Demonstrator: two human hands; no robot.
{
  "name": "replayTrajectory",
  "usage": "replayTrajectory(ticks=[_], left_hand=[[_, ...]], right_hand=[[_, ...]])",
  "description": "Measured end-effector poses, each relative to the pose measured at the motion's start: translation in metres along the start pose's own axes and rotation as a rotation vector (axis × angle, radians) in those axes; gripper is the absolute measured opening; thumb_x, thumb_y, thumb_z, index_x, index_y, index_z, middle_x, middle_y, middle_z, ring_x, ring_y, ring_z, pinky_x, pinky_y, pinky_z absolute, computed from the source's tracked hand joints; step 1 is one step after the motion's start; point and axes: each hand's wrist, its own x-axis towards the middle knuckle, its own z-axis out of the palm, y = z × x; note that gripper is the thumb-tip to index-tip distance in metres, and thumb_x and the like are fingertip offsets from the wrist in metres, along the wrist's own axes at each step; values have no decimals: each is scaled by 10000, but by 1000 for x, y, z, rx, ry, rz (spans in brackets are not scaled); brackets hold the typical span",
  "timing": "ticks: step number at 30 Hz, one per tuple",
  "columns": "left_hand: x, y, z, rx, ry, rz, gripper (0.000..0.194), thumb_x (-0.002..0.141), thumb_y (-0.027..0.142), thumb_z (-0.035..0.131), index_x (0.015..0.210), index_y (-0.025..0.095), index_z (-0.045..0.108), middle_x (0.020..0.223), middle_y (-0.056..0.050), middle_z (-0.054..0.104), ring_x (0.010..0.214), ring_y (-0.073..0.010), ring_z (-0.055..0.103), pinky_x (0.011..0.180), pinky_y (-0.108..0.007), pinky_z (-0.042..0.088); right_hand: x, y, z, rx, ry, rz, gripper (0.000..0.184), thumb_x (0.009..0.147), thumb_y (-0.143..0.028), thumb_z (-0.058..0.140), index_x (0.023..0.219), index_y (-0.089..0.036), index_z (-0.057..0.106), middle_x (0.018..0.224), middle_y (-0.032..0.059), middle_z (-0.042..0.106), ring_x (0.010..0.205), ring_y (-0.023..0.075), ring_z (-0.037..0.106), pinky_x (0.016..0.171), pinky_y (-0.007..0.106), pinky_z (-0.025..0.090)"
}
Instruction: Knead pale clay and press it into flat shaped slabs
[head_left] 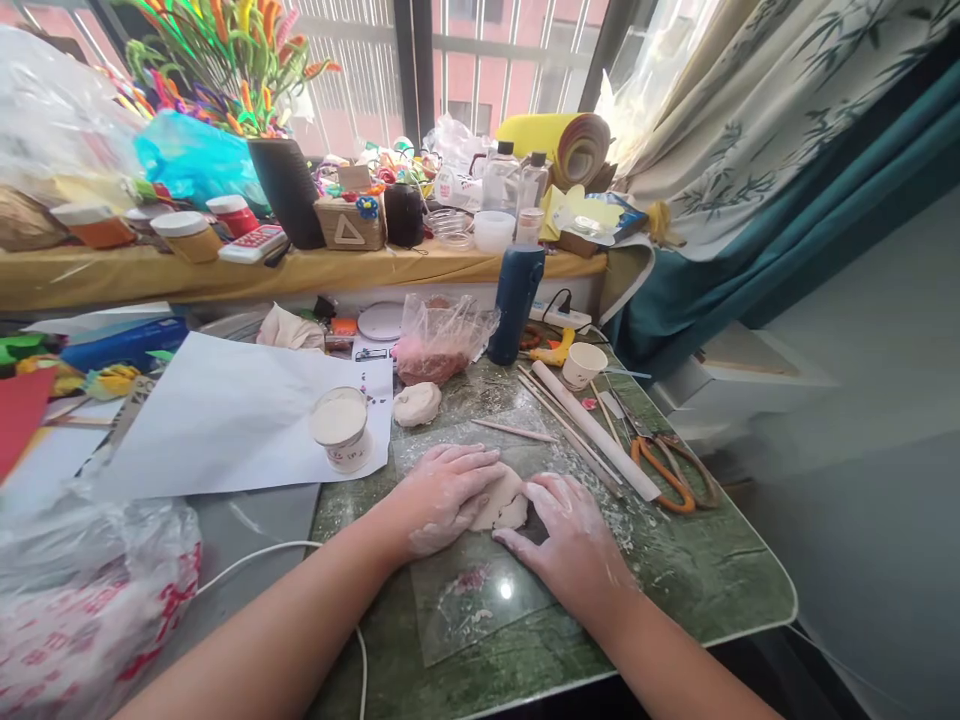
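A flattened piece of pale dough (pixel 501 502) with a cracked lower edge lies on a clear sheet (pixel 480 625) dusted with white powder. My left hand (pixel 450 492) rests over the dough's left side, fingers stretched out and covering part of it. At the right edge, my right hand (pixel 566 535) touches the dough with bent fingertips; its thumb is spread away from them. Both hands carry white powder. Just beyond them lies a thin pointed stick (pixel 514 431), and a round lump of dough (pixel 417 404) sits farther back to the left.
A paper cup of white powder (pixel 341 425) stands on white paper (pixel 247 420). On the right are a rolling pin (pixel 596 430), sticks and orange-handled scissors (pixel 667 480). A dark blue bottle (pixel 515 305), a bag of pinkish material (pixel 435 350) and another cup (pixel 584 366) stand behind.
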Motion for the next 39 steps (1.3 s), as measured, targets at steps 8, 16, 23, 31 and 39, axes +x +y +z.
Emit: replayTrajectory(ticks=[8, 16, 23, 31, 39], left_hand=[[0, -3, -2, -12, -24, 19, 423, 1023, 305, 438, 1435, 339, 524, 1543, -14, 505, 1419, -259, 457, 1163, -495, 339], [-1, -2, -11, -63, -67, 66, 619, 944, 482, 587, 1518, 307, 434, 1573, -60, 461, 1462, -318, 397, 1201, -531, 299], [2, -7, -7, -71, -67, 53, 495, 1016, 425, 472, 1506, 359, 452, 1565, -15, 475, 1457, -275, 417, 1209, -490, 298], [2, -12, -1, -8, -71, 68, 506, 1013, 290, 451, 1511, 373, 436, 1576, -7, 458, 1442, -269, 438, 1190, -481, 328], [4, -14, 3, 0, -46, 91, 498, 1006, 290, 459, 1496, 375, 461, 1555, -14, 489, 1432, -270, 453, 1199, -476, 327]], right_hand=[[-11, 7, -13, 69, -17, 55, 371, 910, -383, 681, 1233, -204, 645, 1196, 125, 691, 1134, 324, 618, 1011, 509, 500], [-11, 2, -9, 32, 0, 34, 258, 936, -287, 664, 1163, -182, 729, 1157, 112, 744, 1102, 329, 634, 1010, 504, 494], [-2, 5, -8, 111, -30, 42, 186, 939, -286, 668, 1086, -206, 750, 1079, 77, 754, 1003, 286, 642, 958, 460, 523], [-26, -6, -12, 17, -105, 19, 457, 960, -391, 596, 1360, -171, 618, 1408, 138, 624, 1322, 348, 535, 1093, 541, 452], [-39, -22, -10, -15, -200, 37, 668, 926, -394, 611, 1516, -129, 447, 1575, 143, 434, 1459, 358, 387, 1170, 567, 376]])
